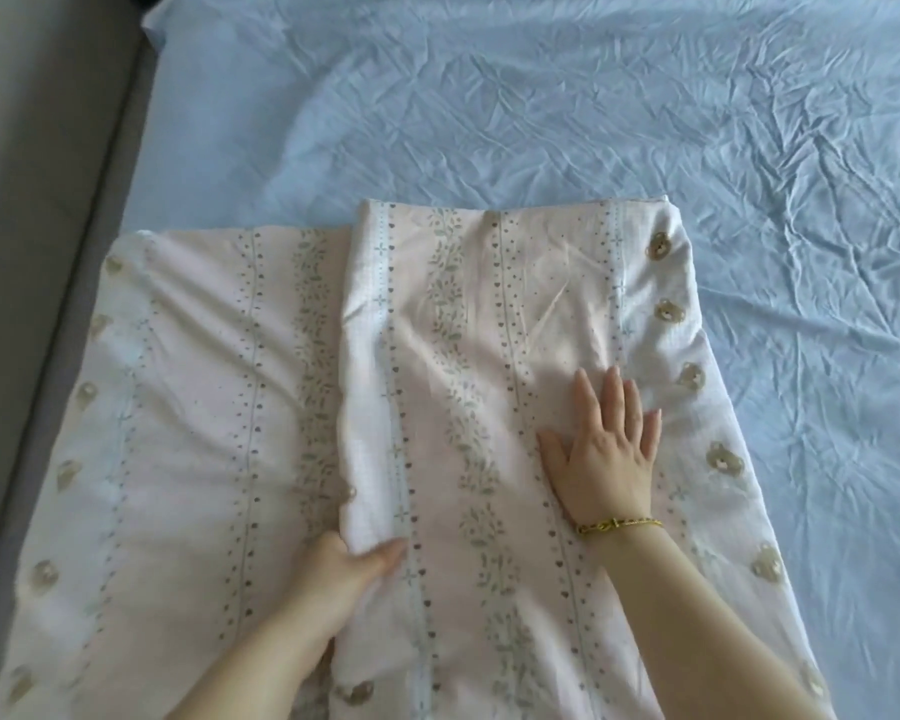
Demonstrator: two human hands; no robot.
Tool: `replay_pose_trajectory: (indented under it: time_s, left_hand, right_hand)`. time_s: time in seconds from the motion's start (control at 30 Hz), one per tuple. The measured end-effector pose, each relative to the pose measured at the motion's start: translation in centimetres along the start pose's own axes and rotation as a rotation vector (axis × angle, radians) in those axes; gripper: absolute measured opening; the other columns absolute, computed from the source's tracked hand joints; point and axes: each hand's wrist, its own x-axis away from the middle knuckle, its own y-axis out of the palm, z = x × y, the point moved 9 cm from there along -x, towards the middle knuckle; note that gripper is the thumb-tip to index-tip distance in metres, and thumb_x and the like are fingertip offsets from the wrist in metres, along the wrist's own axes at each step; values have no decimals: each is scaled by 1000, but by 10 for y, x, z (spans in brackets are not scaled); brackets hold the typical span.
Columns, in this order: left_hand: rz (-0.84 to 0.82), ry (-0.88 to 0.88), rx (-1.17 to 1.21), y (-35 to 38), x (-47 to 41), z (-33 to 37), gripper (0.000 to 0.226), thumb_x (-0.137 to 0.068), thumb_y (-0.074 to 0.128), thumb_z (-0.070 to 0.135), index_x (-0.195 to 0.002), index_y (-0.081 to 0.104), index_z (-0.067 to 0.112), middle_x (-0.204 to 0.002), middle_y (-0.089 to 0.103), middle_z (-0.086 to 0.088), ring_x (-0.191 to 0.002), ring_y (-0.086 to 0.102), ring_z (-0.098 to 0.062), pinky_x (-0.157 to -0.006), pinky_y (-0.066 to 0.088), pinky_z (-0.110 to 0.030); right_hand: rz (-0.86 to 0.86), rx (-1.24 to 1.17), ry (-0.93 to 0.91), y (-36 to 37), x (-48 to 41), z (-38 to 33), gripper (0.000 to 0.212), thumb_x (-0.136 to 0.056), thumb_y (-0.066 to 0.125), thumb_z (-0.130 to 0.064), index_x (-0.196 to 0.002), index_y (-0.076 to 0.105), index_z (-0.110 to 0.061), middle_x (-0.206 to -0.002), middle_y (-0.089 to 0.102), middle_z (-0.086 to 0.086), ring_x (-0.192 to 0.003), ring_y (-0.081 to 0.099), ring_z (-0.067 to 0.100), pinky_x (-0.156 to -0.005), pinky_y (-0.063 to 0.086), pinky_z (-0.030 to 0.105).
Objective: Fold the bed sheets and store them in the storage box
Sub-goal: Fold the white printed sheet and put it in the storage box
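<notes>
A pale pink bed sheet (219, 407) with dotted stripes, leaf bands and small bear motifs lies spread on the bed. Its right part is folded over on top, and the folded edge (354, 387) runs down the middle. My left hand (349, 563) grips that folded edge near the front, thumb on top and fingers tucked under the cloth. My right hand (604, 449) lies flat on the upper layer with fingers straight and spread, pressing it down. A gold bracelet circles the right wrist. No storage box is in view.
A wrinkled light blue fitted sheet (541, 106) covers the mattress behind and to the right of the pink sheet. A grey bed frame edge (37, 200) runs along the left side.
</notes>
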Motion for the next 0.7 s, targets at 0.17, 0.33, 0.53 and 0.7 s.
replay_pose_trajectory:
  time_s: [0.17,0.33,0.53,0.7]
  left_hand:
    - [111,90,-6,-29,22,-15,13,-84,63,28,-77,58,19,-87,67,-8,-85,63,-26,-76,51,-37]
    - [-198,-3,5,1,52,-59,29,-69,76,34,-92,65,20,-77,70,13,-82,63,-10,-66,49,-22]
    - [93,113,-113,-18,75,-83,12,-85,63,19,-74,59,20,-71,62,6,-67,57,-8,-54,40,-18]
    - [298,135,-422,-29,75,-97,30,-84,63,33,-71,52,9,-63,55,-5,-56,53,-23,-53,34,-27]
  right_hand:
    - [-49,105,-182,17,59,-6,101,-60,-28,-76,-147,-3,-30,-155,-10,-5,-141,-17,13,-104,-26,32]
    - [-144,131,-61,38,69,5,58,-96,9,-48,-148,-6,-26,-156,-14,-1,-143,-17,17,-112,-20,39]
    - [-18,78,-108,25,82,0,61,-96,17,-47,-148,-5,-24,-155,-16,0,-142,-19,15,-105,-31,32]
    - [-55,56,-174,56,148,25,76,-76,-12,-57,-145,-7,-26,-156,-2,4,-133,-16,8,-98,-35,23]
